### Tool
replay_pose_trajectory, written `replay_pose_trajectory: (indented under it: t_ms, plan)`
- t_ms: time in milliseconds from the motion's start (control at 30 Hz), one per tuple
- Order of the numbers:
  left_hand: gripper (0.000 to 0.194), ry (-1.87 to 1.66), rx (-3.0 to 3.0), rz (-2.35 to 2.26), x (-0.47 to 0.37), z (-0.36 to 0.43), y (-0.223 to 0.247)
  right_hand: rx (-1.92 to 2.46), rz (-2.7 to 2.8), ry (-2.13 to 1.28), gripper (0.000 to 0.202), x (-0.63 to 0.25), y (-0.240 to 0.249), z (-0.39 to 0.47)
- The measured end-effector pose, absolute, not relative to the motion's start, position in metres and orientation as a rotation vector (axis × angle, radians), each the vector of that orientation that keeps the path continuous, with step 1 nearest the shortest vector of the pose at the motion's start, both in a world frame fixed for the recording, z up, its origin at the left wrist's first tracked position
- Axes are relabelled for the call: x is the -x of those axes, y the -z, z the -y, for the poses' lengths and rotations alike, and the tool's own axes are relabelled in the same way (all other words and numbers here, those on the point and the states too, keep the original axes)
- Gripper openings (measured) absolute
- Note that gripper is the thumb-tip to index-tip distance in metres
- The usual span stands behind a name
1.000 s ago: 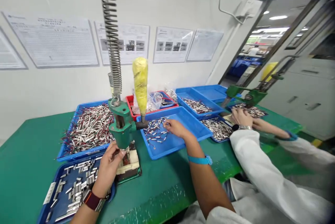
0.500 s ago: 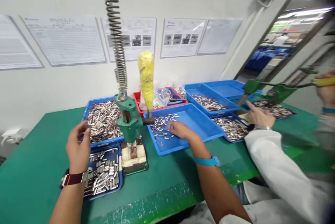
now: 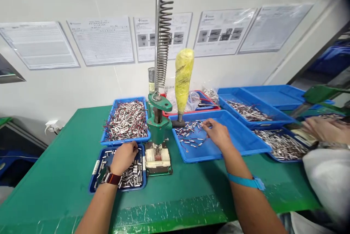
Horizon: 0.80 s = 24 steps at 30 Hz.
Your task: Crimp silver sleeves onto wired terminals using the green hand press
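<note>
My left hand [image 3: 124,158] reaches over a small dark blue tray [image 3: 94,177] of loose metal cylinders [image 3: 133,175]. Its fingers are curled together near the tray's upper right corner, and what they hold is hidden. My right hand [image 3: 218,134] is pinched at the right side of a loose pile of small metal parts with wires [image 3: 188,130] in a wide blue tray [image 3: 232,150]. What lies between those fingertips is too small to make out. Between my hands stands a green hand press [image 3: 158,131] with a yellow-wrapped lever [image 3: 183,77] and a tall spring.
Behind my left hand, a blue tray [image 3: 105,141] is heaped with wired metal parts. A red tray [image 3: 216,109] with plastic bags sits behind the press. More filled trays [image 3: 284,159] stand at right, where a co-worker's blurred hand [image 3: 325,130] works by another green press [image 3: 319,95].
My left hand has moved from the heaped tray's edge to the cylinder tray, its fingers closing. My right hand stays pinched at the pile. The view has turned left.
</note>
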State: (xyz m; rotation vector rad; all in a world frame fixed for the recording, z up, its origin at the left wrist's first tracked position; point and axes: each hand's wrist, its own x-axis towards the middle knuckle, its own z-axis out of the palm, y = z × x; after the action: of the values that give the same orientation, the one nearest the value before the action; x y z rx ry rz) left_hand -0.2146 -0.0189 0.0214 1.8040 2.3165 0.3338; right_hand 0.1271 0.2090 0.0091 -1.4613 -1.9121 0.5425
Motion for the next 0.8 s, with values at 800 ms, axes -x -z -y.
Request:
replay_pose_trajectory:
  t_ms: [800]
  plan:
    - [0.011, -0.238, -1.835, -2.268, 0.224, 0.019, -0.009, 0.844, 1.944, -1.216, 0.024, -0.002, -0.002, -0.020]
